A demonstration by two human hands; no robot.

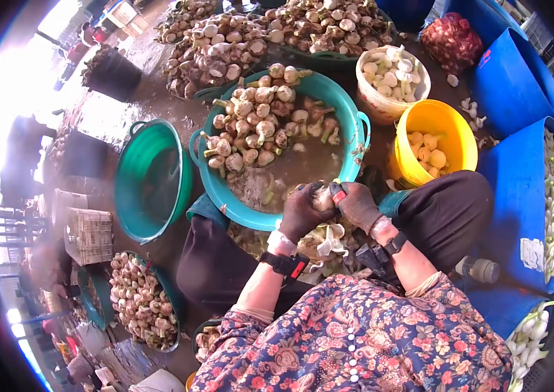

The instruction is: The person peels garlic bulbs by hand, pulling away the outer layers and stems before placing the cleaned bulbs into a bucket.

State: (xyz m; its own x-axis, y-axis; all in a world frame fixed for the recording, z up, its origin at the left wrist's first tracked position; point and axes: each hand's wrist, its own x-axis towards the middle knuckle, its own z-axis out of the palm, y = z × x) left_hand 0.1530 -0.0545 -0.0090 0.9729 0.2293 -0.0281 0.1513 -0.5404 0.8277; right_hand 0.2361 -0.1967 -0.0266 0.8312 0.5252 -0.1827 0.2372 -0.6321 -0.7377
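Note:
Both hands wear dark gloves and meet above the near rim of a wide teal basin (251,219). My left hand (303,212) is closed round a pale garlic bulb (323,198). My right hand (357,204) is closed against the bulb's right side; a small yellowish tip shows above its thumb, and whatever it grips is too small to make out. Muddy water and many garlic bulbs (251,121) fill the basin. Below the hands lie loose white peelings (330,243) between the legs.
A yellow bucket (466,140) and a white bucket (381,108), both with peeled bulbs, stand right of the basin. An empty green basin (128,196) sits left. Blue containers (509,196) line the right; garlic heaps (215,55) lie beyond.

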